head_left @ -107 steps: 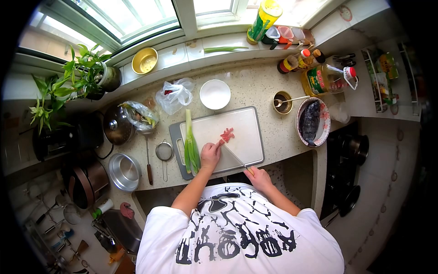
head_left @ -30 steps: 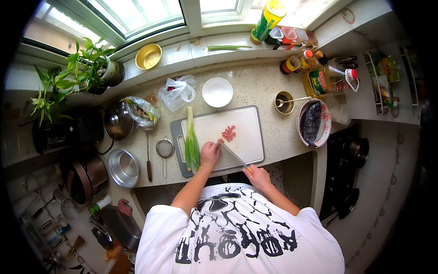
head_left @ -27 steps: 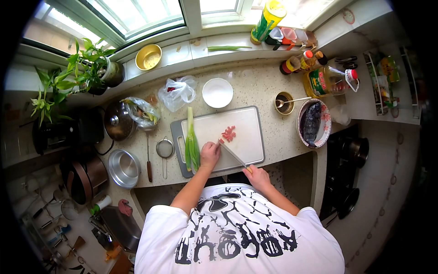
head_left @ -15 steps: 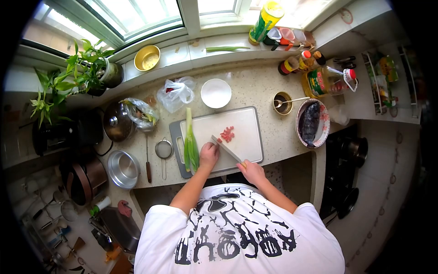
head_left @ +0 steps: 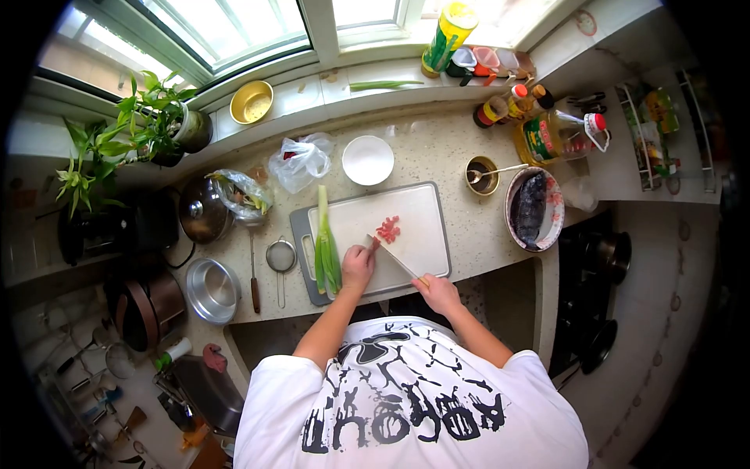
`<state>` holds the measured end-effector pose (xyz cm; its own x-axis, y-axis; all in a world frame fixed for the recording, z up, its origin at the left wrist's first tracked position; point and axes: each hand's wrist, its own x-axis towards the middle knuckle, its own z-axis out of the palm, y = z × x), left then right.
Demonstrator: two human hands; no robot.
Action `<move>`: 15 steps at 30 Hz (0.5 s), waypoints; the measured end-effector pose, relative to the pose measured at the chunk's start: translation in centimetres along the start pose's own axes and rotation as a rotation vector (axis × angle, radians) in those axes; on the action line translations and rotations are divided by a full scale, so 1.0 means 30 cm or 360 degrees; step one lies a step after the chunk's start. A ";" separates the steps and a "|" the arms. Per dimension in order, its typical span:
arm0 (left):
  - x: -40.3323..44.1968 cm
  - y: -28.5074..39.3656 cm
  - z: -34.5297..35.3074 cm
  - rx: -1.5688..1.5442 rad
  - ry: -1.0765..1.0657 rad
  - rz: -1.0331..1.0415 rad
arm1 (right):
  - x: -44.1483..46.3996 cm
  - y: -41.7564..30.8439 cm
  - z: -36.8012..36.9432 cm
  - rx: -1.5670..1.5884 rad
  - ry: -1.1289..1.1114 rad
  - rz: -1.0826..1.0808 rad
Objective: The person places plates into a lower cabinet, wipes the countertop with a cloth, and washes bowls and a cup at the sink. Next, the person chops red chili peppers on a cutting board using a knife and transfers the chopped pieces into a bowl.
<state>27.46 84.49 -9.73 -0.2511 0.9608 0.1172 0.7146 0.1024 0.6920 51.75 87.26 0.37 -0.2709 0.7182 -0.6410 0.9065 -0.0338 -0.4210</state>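
Note:
My right hand (head_left: 439, 295) is closed round the handle of a kitchen knife (head_left: 398, 259), whose blade slants up and left over the cutting board (head_left: 422, 211). Near the blade's tip, my left hand (head_left: 358, 267) has its fingers curled on a small piece of pink meat (head_left: 376, 243), mostly hidden under them. Just beyond the blade lies a little heap of diced pink meat (head_left: 388, 229). A green leek stalk (head_left: 324, 242) rests lengthwise along the board's left side, beside my left hand.
Behind the board stands a white bowl (head_left: 368, 160), with a plastic bag (head_left: 301, 162) left of it. A small strainer (head_left: 281, 256) and a metal pot (head_left: 212, 291) sit at left. At right are a tin with a spoon (head_left: 483, 177) and a bowl holding a dark fish (head_left: 529, 209).
My right hand and the knife have shifted slightly right, and the blade now shows narrower, more edge-on. My left hand stays in nearly the same place.

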 end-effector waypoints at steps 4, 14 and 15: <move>0.005 0.008 -0.004 -0.0012 -0.0004 0.0002 | 0.001 0.003 -0.007 0.0019 -0.0020 0.0017; 0.002 0.002 0.015 -0.0046 0.0064 0.0007 | -0.007 0.038 0.002 0.0194 0.0028 0.0043; 0.006 0.003 0.020 -0.0043 0.0072 0.0014 | -0.008 0.037 -0.001 0.0196 0.0030 0.0045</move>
<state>27.87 84.83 -10.07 -0.2745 0.9490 0.1551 0.6991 0.0862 0.7098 52.81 87.06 0.07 -0.2387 0.7285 -0.6421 0.8667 -0.1384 -0.4792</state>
